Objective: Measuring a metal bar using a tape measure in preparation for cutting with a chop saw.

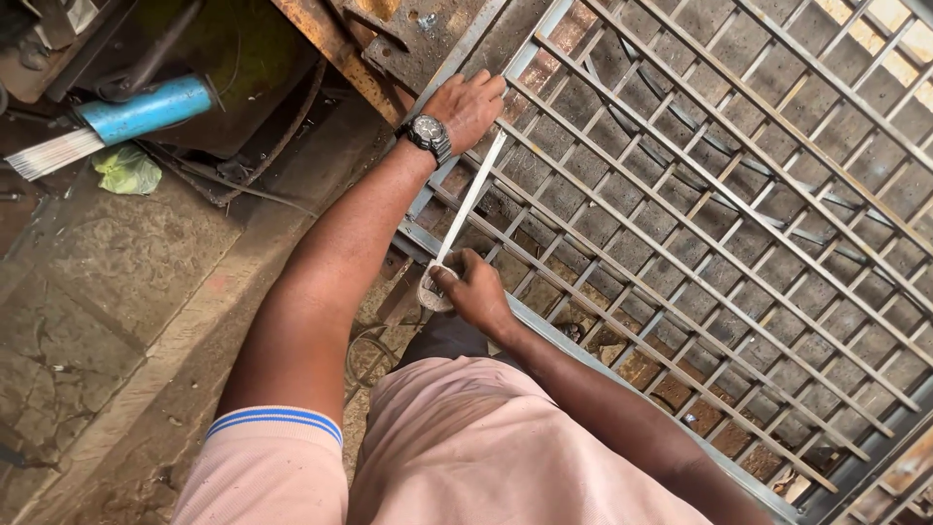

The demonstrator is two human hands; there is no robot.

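I see my left hand lying palm down on the metal grille, its fingers spread loosely and curled over a flat bar near the grille's edge; it pins the far end of the tape blade against the metal rather than gripping anything round; a dark wristwatch sits on the wrist just behind it. My right hand is closed around the tape measure case, the thumb pressed on top of it and the fingers wrapped under; the case hangs at the near frame of the grille, just left of that hand. The white blade runs straight between my two hands, from the case up to the left hand's fingers, lying across several bars of the grille; whether its tip hooks over a bar I cannot tell, since the left hand hides it. The grille itself is a lattice of grey crossing bars inside a frame, spreading away to the right of both hands, with a reddish floor showing through the gaps. Well to the left of my left hand, a blue tube holds a bundle of pale welding rods, and a crumpled green scrap lies just below it on the stained concrete floor; a rusty steel beam passes just beyond the left hand; my pink shirt fills the near edge of the view.
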